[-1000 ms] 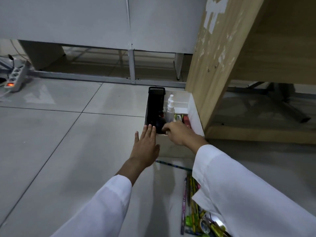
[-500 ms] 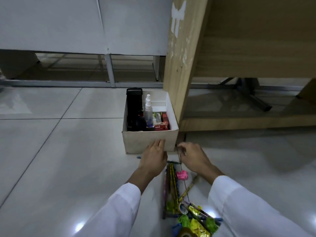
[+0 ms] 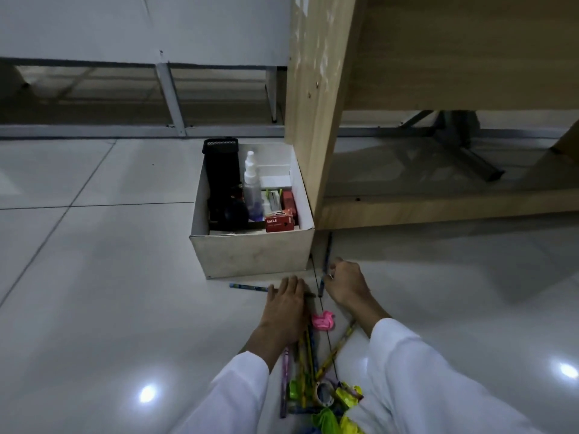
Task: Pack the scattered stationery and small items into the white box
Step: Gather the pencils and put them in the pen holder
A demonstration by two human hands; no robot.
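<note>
While 0.5 s ago it hovered, right hand now pinches dark blue pencil beside white cardboard box. Left hand lies flat, fingers straight, on blue patterned pencil; pink duck-shaped eraser just behind.

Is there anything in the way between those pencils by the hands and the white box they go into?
Nothing visible blocks them. The white box stands open-topped just beyond both hands, with free room at its right rear. The right hand pinches a dark pencil; the left hand lies on a blue pencil.
</note>
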